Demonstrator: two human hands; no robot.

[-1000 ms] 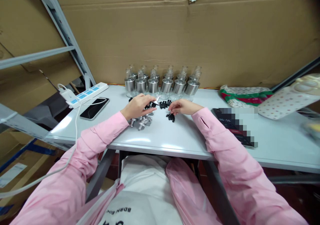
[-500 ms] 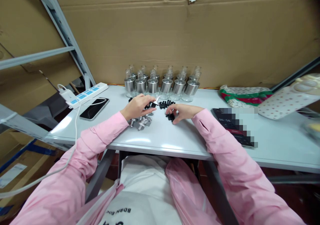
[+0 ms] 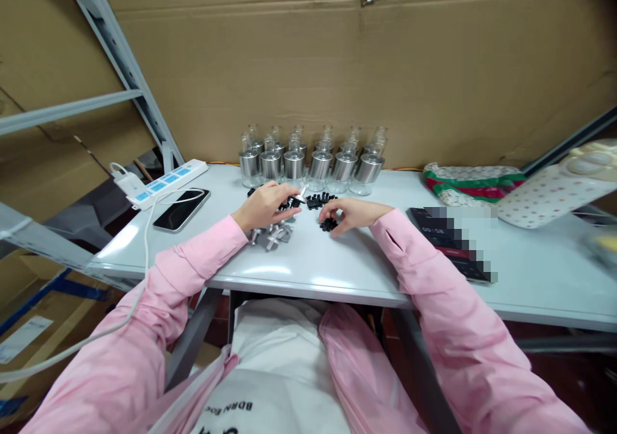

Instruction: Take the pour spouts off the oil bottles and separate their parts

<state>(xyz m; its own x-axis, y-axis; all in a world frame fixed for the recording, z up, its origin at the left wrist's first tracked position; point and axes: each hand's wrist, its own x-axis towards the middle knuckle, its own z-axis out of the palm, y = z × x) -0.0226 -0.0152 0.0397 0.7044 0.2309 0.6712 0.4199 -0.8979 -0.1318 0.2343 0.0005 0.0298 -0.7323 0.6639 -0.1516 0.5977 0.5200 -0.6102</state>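
Observation:
Between the thumb and fingers of my left hand (image 3: 265,206) is a small black and silver pourer piece (image 3: 297,200). Below that hand lies a pile of silver pourer parts (image 3: 272,235). My right hand (image 3: 353,214) is over a small heap of black parts (image 3: 328,224), its thumb and fingers apart and curved around the heap's right side; nothing shows between them. Another cluster of black parts (image 3: 320,200) lies between the hands, a little farther back. Several glass bottles with metal sleeves (image 3: 320,165) stand upright in two rows behind.
At the left are a black phone (image 3: 180,210) and a white power strip (image 3: 168,182) with a cable. A dark device (image 3: 446,241), partly pixelated, lies right of my right sleeve. Farther right are a patterned cloth (image 3: 472,183) and a dotted white container (image 3: 544,193).
The fingers of my right hand have shifted slightly at the black heap. My left hand keeps its hold and place.

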